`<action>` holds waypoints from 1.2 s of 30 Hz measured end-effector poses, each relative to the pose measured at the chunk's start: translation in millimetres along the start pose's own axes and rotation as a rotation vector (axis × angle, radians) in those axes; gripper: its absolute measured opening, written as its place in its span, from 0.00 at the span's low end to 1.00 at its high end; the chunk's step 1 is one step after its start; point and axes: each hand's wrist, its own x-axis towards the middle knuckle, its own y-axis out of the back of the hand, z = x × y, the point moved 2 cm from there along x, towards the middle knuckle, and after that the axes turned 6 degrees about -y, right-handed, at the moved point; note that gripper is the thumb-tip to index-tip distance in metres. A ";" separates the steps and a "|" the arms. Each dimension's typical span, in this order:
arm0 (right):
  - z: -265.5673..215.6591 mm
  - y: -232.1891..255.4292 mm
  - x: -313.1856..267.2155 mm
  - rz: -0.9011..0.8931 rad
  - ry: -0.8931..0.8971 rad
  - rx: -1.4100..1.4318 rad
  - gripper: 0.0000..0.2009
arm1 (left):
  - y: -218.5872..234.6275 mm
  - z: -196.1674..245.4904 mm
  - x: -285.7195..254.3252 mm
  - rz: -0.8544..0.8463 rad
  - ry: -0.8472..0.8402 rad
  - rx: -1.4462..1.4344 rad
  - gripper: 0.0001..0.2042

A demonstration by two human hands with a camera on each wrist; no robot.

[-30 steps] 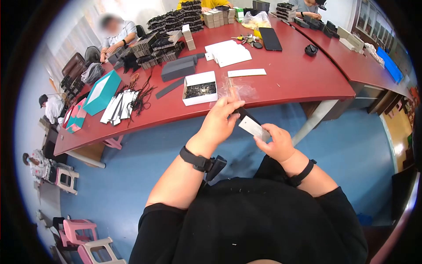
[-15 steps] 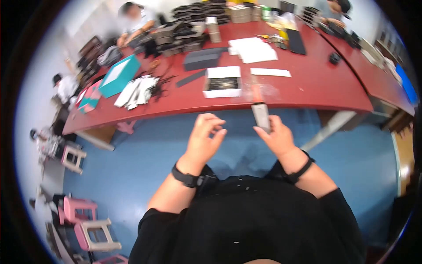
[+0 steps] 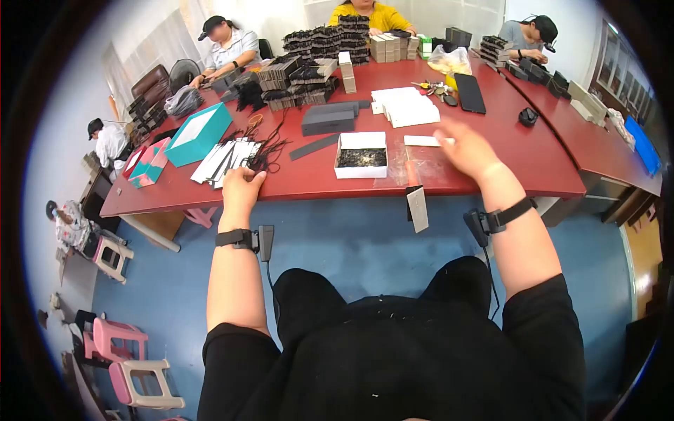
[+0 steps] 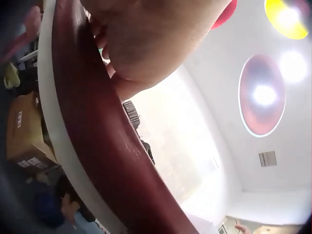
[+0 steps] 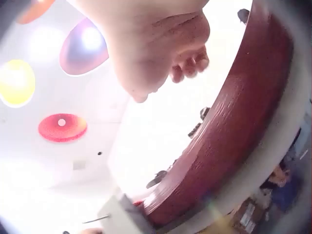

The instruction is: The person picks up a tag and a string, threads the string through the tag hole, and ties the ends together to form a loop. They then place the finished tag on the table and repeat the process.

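My left hand [image 3: 242, 189] is at the table's front edge, fingers bent over a pile of white card strips [image 3: 221, 161] with black cords [image 3: 263, 158]. Whether its fingertips pinch a strip cannot be told. My right hand [image 3: 470, 151], blurred, reaches over the front edge near a single white strip [image 3: 421, 141]; its palm and loosely bent fingers show nothing held in the right wrist view. Between the hands, an orange stick [image 3: 412, 172] lies under clear film at the edge. A pale card [image 3: 418, 209] with a black piece hangs at its end, over the floor.
A white box [image 3: 361, 170] of small dark pieces stands mid-table. Behind are grey blocks [image 3: 328, 121], white cards [image 3: 404, 109], a phone [image 3: 470, 93], keys [image 3: 435, 90] and black-fringed stacks [image 3: 326, 42]. A teal box [image 3: 200, 133] stands left. Several people sit around.
The right hand has let go of the pale card, which now hangs tilted at the table edge, and moved forward right. The left hand has moved left and forward to the strips.
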 end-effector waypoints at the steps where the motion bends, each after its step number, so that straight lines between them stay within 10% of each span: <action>1: -7.3 -0.9 -2.0 -0.302 -0.152 -0.312 0.22 | -1.7 0.8 0.9 0.007 0.004 -0.007 0.12; 6: -1.0 -17.4 -28.5 0.095 0.053 0.047 0.23 | 7.8 -4.3 -5.5 0.023 0.013 -0.145 0.11; 12: -10.6 -8.8 -39.5 0.043 -0.059 0.027 0.22 | 29.1 -9.6 19.5 -0.068 0.229 -0.380 0.09; 19: -8.2 -10.1 -39.7 0.082 -0.107 0.074 0.20 | 82.2 -2.7 126.4 -0.002 -0.143 -0.017 0.13; 25: -4.8 -10.1 -38.9 0.123 -0.095 0.111 0.20 | 127.4 46.0 193.0 -0.297 -0.036 -0.022 0.11; 29: -3.9 -9.9 -40.6 0.132 -0.103 0.133 0.19 | 158.3 67.4 215.7 0.294 -0.195 0.087 0.16; 36: 5.8 -9.4 -38.5 0.180 -0.114 0.197 0.18 | 230.6 128.6 209.3 0.721 -0.395 0.052 0.14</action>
